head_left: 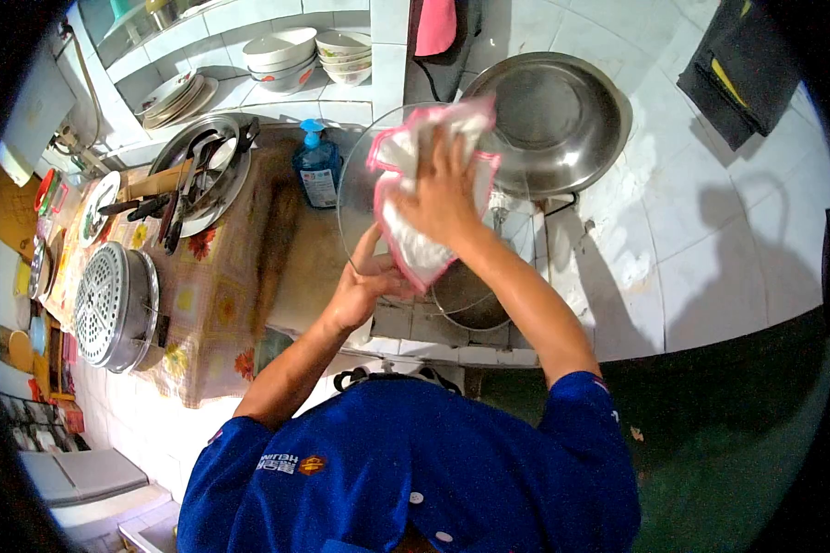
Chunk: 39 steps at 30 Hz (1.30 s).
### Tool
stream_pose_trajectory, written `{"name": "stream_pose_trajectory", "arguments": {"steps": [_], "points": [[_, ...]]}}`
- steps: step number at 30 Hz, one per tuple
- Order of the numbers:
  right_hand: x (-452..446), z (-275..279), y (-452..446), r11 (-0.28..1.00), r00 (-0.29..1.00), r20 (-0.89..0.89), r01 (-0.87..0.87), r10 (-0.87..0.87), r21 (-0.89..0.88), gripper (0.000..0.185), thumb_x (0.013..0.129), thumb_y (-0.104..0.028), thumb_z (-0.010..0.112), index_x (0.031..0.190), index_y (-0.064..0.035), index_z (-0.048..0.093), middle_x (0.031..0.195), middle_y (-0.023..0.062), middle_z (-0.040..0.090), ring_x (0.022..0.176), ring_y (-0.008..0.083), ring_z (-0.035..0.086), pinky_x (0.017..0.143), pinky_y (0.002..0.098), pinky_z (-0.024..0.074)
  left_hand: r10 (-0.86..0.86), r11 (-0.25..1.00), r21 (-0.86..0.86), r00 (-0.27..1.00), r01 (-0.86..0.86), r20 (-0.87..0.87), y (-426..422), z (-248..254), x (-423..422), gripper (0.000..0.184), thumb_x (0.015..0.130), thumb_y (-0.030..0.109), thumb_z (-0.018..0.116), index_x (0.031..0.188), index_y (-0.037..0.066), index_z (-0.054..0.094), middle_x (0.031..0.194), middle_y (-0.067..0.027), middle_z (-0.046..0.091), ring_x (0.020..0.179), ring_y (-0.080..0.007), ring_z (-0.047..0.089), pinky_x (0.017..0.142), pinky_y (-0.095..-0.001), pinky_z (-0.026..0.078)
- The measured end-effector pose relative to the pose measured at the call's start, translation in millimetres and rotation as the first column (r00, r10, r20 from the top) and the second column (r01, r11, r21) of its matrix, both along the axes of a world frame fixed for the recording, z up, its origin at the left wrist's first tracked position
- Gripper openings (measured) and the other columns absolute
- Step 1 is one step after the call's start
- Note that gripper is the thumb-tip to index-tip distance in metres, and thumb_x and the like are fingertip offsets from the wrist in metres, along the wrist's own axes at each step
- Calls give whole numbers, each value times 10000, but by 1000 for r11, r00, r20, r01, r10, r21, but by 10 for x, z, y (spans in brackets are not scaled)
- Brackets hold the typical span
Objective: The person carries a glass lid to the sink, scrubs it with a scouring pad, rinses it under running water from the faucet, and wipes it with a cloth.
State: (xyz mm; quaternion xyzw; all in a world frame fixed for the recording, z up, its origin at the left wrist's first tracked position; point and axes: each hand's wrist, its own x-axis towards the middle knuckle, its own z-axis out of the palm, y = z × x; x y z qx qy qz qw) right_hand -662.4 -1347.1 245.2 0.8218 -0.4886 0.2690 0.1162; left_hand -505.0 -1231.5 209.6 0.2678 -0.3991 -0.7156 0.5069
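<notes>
A large, round, clear glass disc (352,189) is held up over the sink area. My left hand (364,288) grips its lower left rim, with the fingers partly behind the glass and the cloth. My right hand (443,198) presses a white cloth with a pink border (421,253) against the disc, fingers spread over the fabric. The cloth is bunched, and its upper edge is blurred. Below the disc a metal pot or basin (475,309) shows in part, mostly behind my right forearm.
Behind the disc a large steel basin (549,124) stands on the tiled counter. A blue pump bottle (317,170) is left of the disc. Farther left a cloth-covered table (217,309) bears a steamer tray (111,304) and a bowl of utensils (203,170). Stacked bowls (281,55) fill a shelf.
</notes>
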Motion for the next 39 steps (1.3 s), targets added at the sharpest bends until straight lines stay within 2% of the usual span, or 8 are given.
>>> {"name": "stream_pose_trajectory", "arguments": {"steps": [3,7,13,17,20,22,25,39], "points": [[62,155,259,951,931,-199,-293,306,94,827,878,-587,463,1478,-60,245,1504,278,184,1399,443,160,1088,647,124,80,994,-86,993,-72,90,-103,-275,3,887,722,-89,537,1495,67,130,1208,-202,577,1021,-293,621,792,-376,543],[-73,113,50,957,951,133,263,-279,124,780,904,-512,484,1462,-14,262,1500,299,176,1388,496,119,1084,650,117,7,999,-37,999,-6,48,9,-24,39,866,725,-111,517,1491,79,162,1162,-184,594,1007,-271,624,781,-388,548],[82,282,297,965,955,-162,-229,248,124,826,834,-477,601,1471,-65,274,1515,247,189,1394,462,155,1081,643,160,55,997,-59,996,-51,66,-24,-212,-30,869,736,-77,537,1497,119,165,1135,-173,603,1003,-269,623,791,-395,546],[118,211,-93,964,925,275,263,-261,31,841,877,-485,535,1450,48,227,1501,319,123,1358,542,138,1057,669,172,-48,997,-50,996,52,69,8,-52,-1,877,739,-83,528,1500,128,148,1250,-139,552,1063,-265,596,799,-402,546],[153,159,103,980,975,-207,-41,82,196,830,905,-500,483,1432,89,232,1495,321,164,1395,486,121,1069,653,171,38,996,-82,999,-38,-1,13,-79,-81,893,735,-90,521,1504,134,124,1210,-191,576,1022,-288,615,780,-395,547],[25,364,131,971,956,-289,122,-59,204,746,917,-485,467,1426,38,310,1494,287,223,1399,456,157,1093,614,164,47,997,-62,999,-46,23,24,-84,-18,904,724,-99,519,1503,126,118,1169,-222,588,1009,-302,616,774,-383,554],[-228,133,65,941,941,75,322,-330,99,660,945,-418,441,1437,3,314,1511,271,192,1399,471,128,1093,615,162,56,998,-22,997,-55,47,50,-1,64,940,670,-34,570,1495,113,145,1237,-212,563,1034,-320,617,772,-396,564],[-58,169,440,971,970,-58,-236,238,41,618,878,-448,561,1433,-248,378,1462,223,315,1358,471,241,1073,638,185,70,993,-99,997,-65,45,24,-223,-39,885,714,-86,548,1490,115,173,1141,-183,599,972,-276,619,769,-386,543]]}}
